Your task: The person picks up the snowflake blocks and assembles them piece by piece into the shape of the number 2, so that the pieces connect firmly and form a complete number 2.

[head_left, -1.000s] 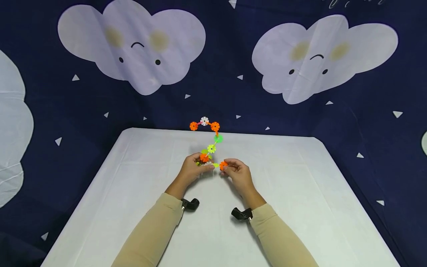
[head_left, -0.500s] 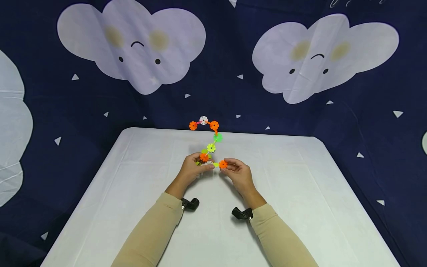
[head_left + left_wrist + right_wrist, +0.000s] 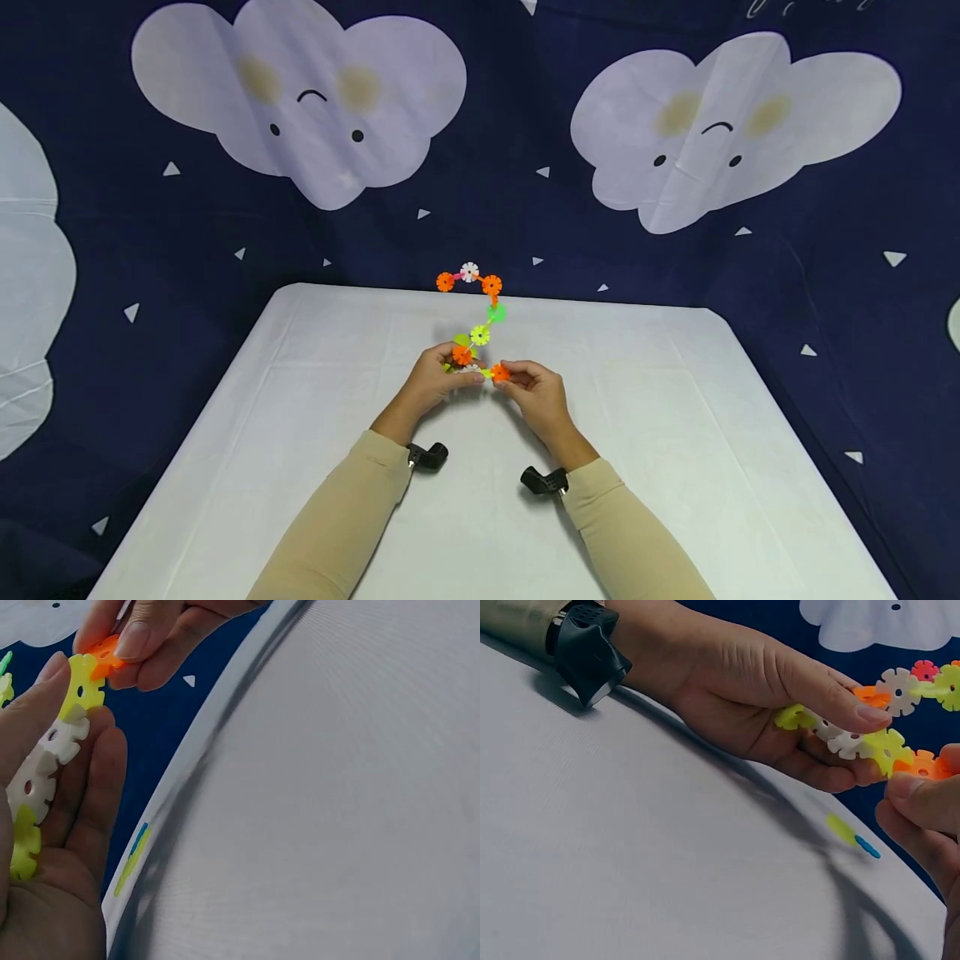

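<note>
My left hand (image 3: 435, 379) holds a chain of interlocked snowflake discs, gripping it at a lower stretch between thumb and fingers. White discs (image 3: 30, 786) and a yellow disc (image 3: 84, 691) show between its thumb and fingers in the left wrist view. My right hand (image 3: 540, 398) pinches an orange snowflake disc (image 3: 499, 372), which meets the yellow one at the chain's near end. How deep their slots fit, I cannot tell. The chain's far part curves up and away through a green disc (image 3: 497, 313) and a white disc (image 3: 469, 272) to an orange disc (image 3: 446, 282).
A white-covered table (image 3: 660, 467) lies under both hands. On it, a yellow piece (image 3: 842, 829) and a blue piece (image 3: 867, 847) lie touching or close together near the left hand. A dark blue cloth (image 3: 517, 125) with clouds hangs behind the far edge.
The far part of the chain has swung slightly right. The orange disc in my right hand has shifted and turned a little against the yellow disc. Both hands stay nearly in place.
</note>
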`<state>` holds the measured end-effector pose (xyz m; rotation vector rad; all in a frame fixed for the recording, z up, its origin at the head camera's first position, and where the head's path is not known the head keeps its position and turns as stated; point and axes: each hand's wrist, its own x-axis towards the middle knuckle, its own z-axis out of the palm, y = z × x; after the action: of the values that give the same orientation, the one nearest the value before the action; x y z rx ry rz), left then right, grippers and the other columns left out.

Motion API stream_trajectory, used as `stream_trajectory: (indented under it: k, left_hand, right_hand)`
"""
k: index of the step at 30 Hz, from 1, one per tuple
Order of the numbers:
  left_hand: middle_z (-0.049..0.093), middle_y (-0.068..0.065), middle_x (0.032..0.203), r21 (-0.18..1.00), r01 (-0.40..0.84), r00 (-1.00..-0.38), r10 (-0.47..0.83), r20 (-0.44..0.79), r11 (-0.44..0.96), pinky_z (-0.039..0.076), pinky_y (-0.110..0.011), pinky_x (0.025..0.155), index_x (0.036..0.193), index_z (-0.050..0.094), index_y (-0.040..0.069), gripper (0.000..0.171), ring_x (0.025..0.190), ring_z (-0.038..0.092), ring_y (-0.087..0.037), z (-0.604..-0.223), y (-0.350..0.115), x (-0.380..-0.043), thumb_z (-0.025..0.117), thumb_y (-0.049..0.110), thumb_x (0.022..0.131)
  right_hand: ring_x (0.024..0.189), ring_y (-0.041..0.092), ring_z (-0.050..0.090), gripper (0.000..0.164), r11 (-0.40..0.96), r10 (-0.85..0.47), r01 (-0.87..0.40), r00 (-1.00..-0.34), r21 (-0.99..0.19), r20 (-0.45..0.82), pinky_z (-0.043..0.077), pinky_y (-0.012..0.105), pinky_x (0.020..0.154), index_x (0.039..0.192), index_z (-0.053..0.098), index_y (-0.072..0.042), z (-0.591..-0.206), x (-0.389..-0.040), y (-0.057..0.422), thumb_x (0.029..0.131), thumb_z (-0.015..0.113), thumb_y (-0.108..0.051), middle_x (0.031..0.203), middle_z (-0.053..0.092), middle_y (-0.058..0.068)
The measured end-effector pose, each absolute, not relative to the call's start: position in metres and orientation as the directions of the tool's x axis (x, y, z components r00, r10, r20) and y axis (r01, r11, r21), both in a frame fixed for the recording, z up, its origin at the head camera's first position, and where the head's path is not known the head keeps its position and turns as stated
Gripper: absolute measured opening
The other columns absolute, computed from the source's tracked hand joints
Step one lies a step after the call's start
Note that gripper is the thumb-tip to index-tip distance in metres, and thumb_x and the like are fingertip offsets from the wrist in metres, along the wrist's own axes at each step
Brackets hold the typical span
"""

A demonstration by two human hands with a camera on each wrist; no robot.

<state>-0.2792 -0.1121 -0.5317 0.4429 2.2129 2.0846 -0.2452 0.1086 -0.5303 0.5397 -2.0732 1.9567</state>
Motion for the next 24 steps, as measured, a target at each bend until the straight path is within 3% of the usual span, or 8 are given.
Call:
stream_trajectory:
  k: [11,17,20,24]
  left_hand:
    - [0.077,-0.007,0.106,0.986,0.168,-0.953,0.257,0.16,0.009,0.057,-0.029,0.083,0.113,0.073,0.001,0.037,0.1,0.067,-0.025,-0.532,-0.109,-0.28,0.093,0.009,0.083]
    - [0.074,-0.007,0.108,0.978,0.208,-0.972,0.118,0.203,0.029,0.055,-0.028,0.084,0.114,0.074,0.003,0.042,0.099,0.065,-0.023,-0.533,-0.109,-0.282,0.096,0.017,0.081]
    - [0.073,-0.007,0.11,0.975,0.218,-0.976,0.018,0.218,0.035,0.055,-0.028,0.088,0.112,0.074,0.003,0.042,0.103,0.064,-0.022,-0.533,-0.11,-0.283,0.096,0.018,0.08]
    - [0.071,-0.012,0.106,0.973,0.23,-0.97,-0.08,0.229,-0.002,0.056,-0.027,0.084,0.108,0.072,-0.001,0.04,0.099,0.063,-0.023,-0.533,-0.112,-0.285,0.096,0.013,0.08]
  right_hand:
    - [0.084,0.04,0.073,0.033,0.031,-0.093,-0.464,-0.883,-0.886,0.459,0.062,0.027,0.073,0.114,0.071,0.015,-0.541,-0.251,0.11,0.082,0.078,0.023,0.101,0.073,0.029]
    - [0.1,0.047,0.07,0.061,0.032,-0.153,-0.473,-0.873,-0.88,0.464,0.061,0.036,0.086,0.14,0.059,0.009,-0.54,-0.255,0.113,0.084,0.08,0.019,0.119,0.066,0.029]
    - [0.109,0.043,0.068,0.067,0.129,-0.176,-0.423,-0.9,-0.897,0.399,0.059,0.039,0.092,0.147,0.053,0.006,-0.54,-0.258,0.113,0.086,0.081,0.013,0.127,0.064,0.026]
    - [0.112,0.033,0.068,0.055,0.321,-0.182,-0.365,-0.929,-0.874,0.321,0.058,0.037,0.094,0.141,0.059,0.006,-0.54,-0.266,0.11,0.091,0.082,0.003,0.132,0.064,0.021]
